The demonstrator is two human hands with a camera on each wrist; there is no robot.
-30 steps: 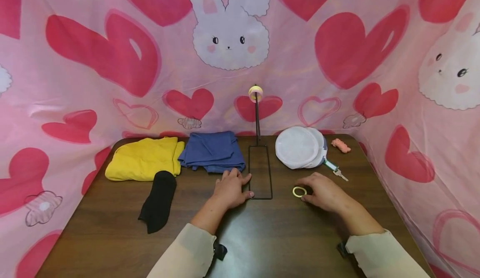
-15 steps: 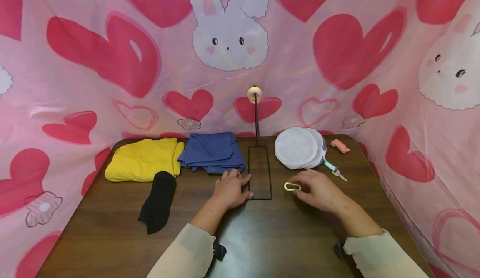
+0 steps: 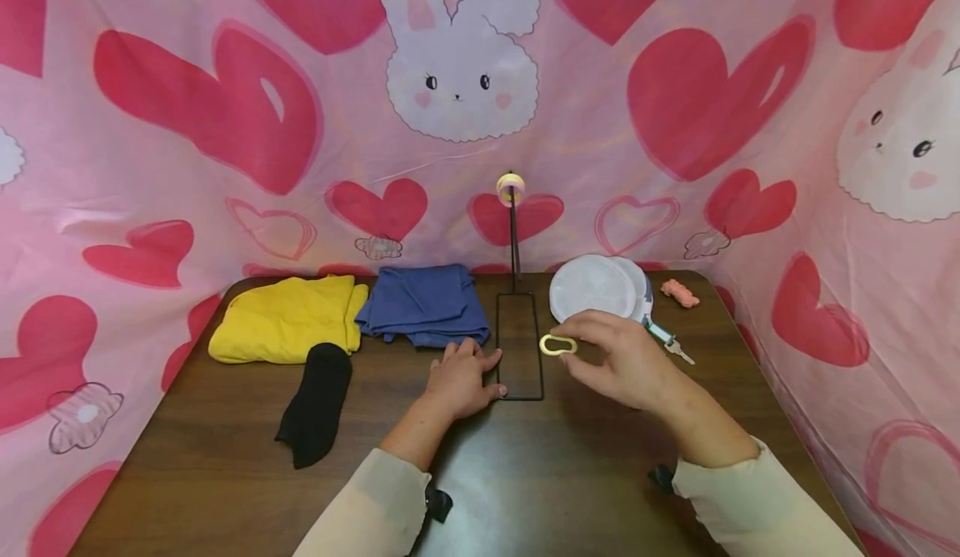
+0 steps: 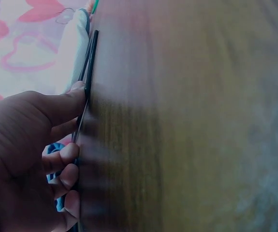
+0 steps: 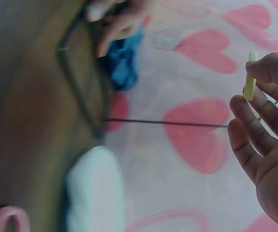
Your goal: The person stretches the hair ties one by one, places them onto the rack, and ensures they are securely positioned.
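In the head view my right hand [image 3: 628,363] pinches a pale yellow ring [image 3: 547,350] between thumb and fingertips, squeezing it into an oval. It is raised beside the right side of a black wire stand [image 3: 540,353]. Edge-on in the right wrist view, the same ring [image 5: 250,77] appears as a thin bar. My left hand [image 3: 461,380] rests on the stand's base at its left side, thumb on the near corner. Its fingers touch the wire and tabletop in the left wrist view. Yellow and pink rings [image 3: 511,183] hang at the top of the stand's upright.
Left of the stand lie a folded blue cloth [image 3: 423,303], a folded yellow cloth [image 3: 285,319] and a black sock [image 3: 318,403]. To the right are white round mesh pieces [image 3: 592,286], a tagged key [image 3: 678,350] and a coral cord bundle [image 3: 680,293]. A pink loop [image 5: 13,212] shows in the right wrist view.
My right hand has lifted the yellow ring from the table and carried it left and away from me, toward the stand. The ring went from round to squeezed. My left hand stays put.
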